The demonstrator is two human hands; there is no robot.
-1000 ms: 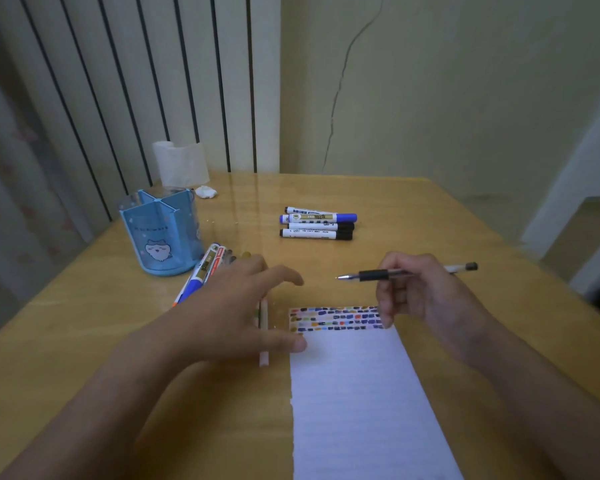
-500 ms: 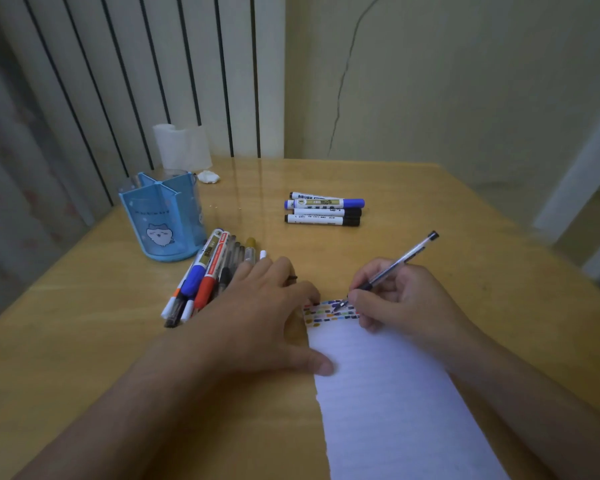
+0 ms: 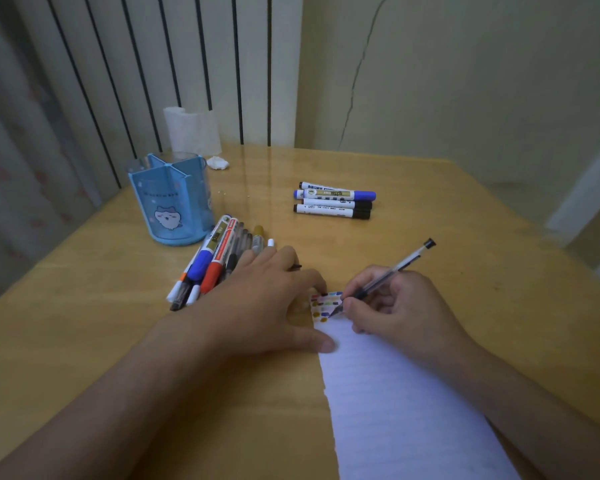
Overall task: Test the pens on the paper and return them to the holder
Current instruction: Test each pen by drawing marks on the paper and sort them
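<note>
a: fingers (image 3: 355, 301) of the right hand (image 3: 406, 310) pinch the clear pen (image 3: 392, 271) low near its tip, tip on the paper (image 3: 395, 393) among the colour marks, for control, i'd judge.

b: left hand (image 3: 264, 306)?

a: lying flat, fingers spread and straight, thumb on the sheet's left edge so it won't slide.

b: holder (image 3: 172, 199)?

a: at ten o'clock from the hands, apparently empty; a bunch of pens (image 3: 215, 258) lies just beside it, four markers (image 3: 333, 200) at twelve o'clock on the table (image 3: 84, 341), well apart.
</note>
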